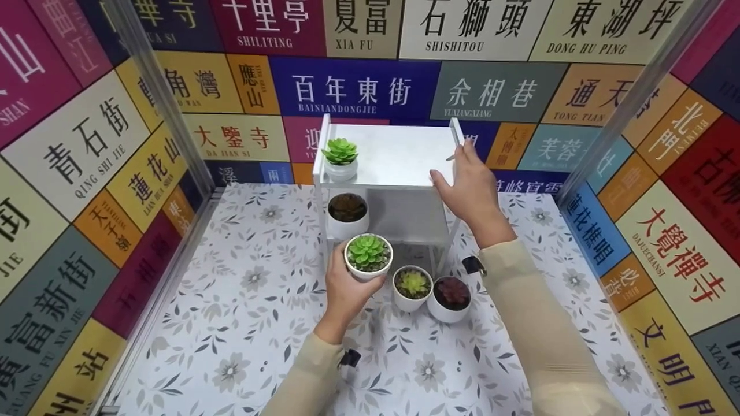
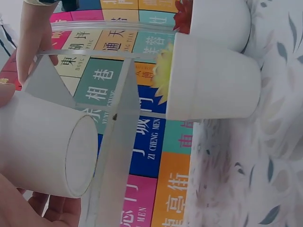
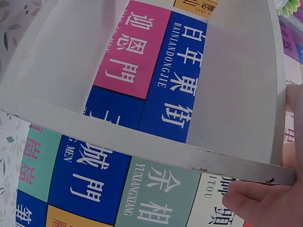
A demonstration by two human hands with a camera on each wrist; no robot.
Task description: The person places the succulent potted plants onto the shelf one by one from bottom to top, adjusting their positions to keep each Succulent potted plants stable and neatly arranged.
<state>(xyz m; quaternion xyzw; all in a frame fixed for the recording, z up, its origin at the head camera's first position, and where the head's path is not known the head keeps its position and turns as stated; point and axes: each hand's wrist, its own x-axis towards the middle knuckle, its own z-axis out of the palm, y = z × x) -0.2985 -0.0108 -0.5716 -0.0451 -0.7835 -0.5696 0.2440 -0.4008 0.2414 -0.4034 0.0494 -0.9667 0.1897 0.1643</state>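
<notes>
My left hand [image 1: 347,289] grips a white pot holding a green succulent [image 1: 369,254], raised in front of the shelf. In the left wrist view the tilted pot [image 2: 42,146] shows its pale base, with fingers [image 2: 54,208] curled beneath it. My right hand [image 1: 475,188] holds the upper right side of a white tiered shelf [image 1: 399,153], thumb over the top board and fingers at the side rail. The right wrist view shows those fingers [image 3: 251,201] around the shelf's corner post. A dark brown potted succulent [image 1: 348,207] sits on the middle tier, left side.
Another bright green potted succulent [image 1: 340,157] stands on the top tier's left end. A yellow-green potted plant [image 1: 413,288] and a dark red one [image 1: 452,297] stand side by side on the floral tablecloth [image 1: 254,323], before the shelf. Sign-printed walls [image 1: 358,86] enclose the table.
</notes>
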